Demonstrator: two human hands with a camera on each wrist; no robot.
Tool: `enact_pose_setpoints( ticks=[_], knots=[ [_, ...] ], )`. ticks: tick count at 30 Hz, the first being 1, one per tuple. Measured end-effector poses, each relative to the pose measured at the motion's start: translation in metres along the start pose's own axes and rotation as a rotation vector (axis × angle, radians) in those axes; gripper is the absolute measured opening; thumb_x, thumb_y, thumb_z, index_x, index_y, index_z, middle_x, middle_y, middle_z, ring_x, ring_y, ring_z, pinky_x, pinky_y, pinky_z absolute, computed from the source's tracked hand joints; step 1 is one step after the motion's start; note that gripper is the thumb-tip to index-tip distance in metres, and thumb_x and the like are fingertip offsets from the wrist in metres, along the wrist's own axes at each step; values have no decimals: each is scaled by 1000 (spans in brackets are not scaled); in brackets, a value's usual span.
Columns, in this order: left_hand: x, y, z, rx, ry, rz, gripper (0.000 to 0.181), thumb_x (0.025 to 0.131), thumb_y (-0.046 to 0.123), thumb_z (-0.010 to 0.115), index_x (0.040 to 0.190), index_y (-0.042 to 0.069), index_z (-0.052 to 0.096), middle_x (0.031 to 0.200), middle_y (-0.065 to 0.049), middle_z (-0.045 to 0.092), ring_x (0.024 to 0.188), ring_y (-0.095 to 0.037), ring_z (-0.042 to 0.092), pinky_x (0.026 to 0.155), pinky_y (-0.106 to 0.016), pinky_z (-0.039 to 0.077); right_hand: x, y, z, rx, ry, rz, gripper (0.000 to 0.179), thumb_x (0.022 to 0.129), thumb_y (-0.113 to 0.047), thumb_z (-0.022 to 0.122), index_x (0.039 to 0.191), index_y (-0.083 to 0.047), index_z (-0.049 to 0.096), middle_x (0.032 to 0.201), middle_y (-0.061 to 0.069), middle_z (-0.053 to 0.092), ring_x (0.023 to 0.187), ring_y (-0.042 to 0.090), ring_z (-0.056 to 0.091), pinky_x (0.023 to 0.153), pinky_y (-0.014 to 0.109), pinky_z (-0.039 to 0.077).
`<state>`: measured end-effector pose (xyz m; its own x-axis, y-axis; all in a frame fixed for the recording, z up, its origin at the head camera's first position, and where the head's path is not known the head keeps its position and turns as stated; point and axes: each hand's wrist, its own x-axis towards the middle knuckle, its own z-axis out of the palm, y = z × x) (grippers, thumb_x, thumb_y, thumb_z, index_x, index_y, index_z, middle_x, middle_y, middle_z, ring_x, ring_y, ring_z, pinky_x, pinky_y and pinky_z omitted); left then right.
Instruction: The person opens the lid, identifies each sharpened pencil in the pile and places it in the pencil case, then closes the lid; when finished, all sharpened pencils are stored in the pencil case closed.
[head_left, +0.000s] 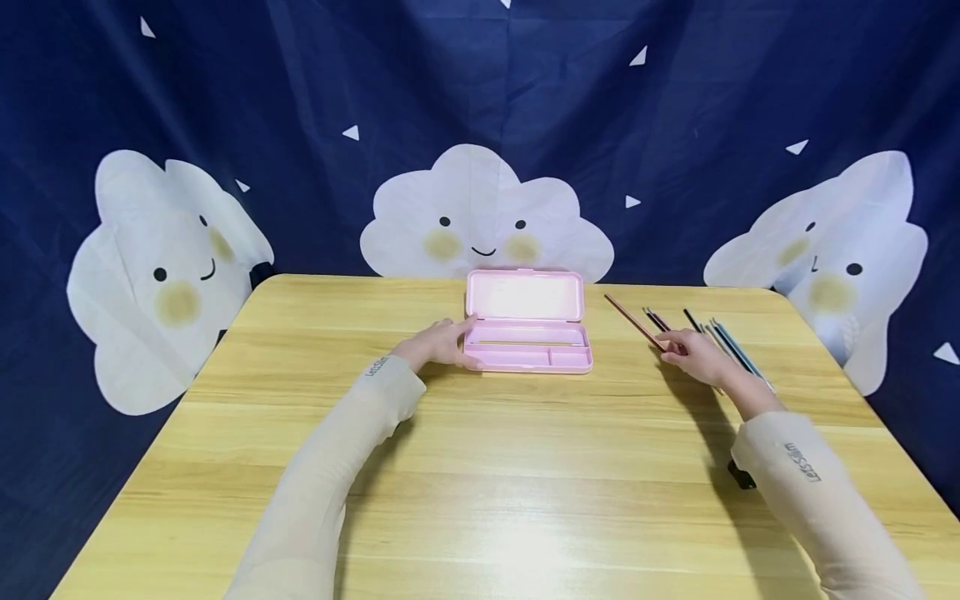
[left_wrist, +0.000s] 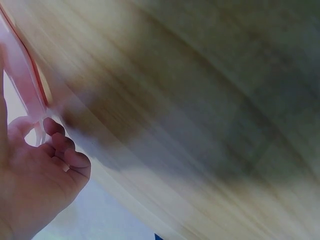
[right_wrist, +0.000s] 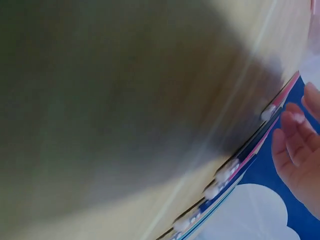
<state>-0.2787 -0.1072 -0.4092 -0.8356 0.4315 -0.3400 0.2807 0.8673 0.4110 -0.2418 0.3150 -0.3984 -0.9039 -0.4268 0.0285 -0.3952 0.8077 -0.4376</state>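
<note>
A pink pencil case (head_left: 571,361) lies with its lid raised at the back of the table, one thin yellowish pencil (head_left: 528,342) in its long compartment. My left hand (head_left: 442,342) grips the case's left end, a finger near the hinge and the thumb at the front corner. In the left wrist view the pink case edge (left_wrist: 27,75) runs up to the fingers. My right hand (head_left: 697,353) pinches the near end of a reddish-brown pencil (head_left: 630,317) that points toward the case. Beside and under this hand lie several dark and blue-green pencils (head_left: 738,350), partly hidden by it.
The wooden table (head_left: 480,467) has its back edge just behind the case. A dark blue curtain (head_left: 480,83) with white clouds hangs behind and at both sides. In the right wrist view a row of pencils (right_wrist: 220,192) lies beside the hand.
</note>
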Motion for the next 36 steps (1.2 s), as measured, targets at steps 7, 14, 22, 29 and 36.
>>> enact_pose_setpoints(
  ticks=[7,14,22,29,36],
  knots=[
    [-1,1,0,7,0,4,102,74,55,67,148,19,7,144,-24,26,132,-36,23,107,-49,22,-10,11,-2,-59,22,27,33,84,2,58,112,18,51,66,3,49,59,13,41,58,30,34],
    [-2,2,0,-12,-18,-25,102,73,56,67,148,23,6,146,-24,21,135,-35,19,108,-50,20,-14,17,-1,-92,44,84,33,82,0,61,109,18,52,74,11,52,70,26,48,65,40,40],
    [-3,3,-1,-10,-15,-24,102,73,56,67,148,22,6,146,-25,21,135,-35,19,108,-50,20,-14,20,0,-100,28,113,35,79,5,61,109,18,51,83,24,56,82,40,53,73,51,43],
    [-2,3,-1,-16,-21,-31,102,73,57,66,148,23,6,147,-25,19,135,-35,17,108,-50,19,-14,18,2,-139,-5,131,30,77,6,61,105,13,52,73,12,53,69,28,51,63,42,42],
    [-2,3,-1,-21,-17,-32,102,73,56,67,148,23,6,147,-24,20,135,-34,17,108,-50,19,-13,15,4,-179,-2,146,28,75,7,58,103,10,54,69,5,50,66,24,49,63,40,40]
  ],
)
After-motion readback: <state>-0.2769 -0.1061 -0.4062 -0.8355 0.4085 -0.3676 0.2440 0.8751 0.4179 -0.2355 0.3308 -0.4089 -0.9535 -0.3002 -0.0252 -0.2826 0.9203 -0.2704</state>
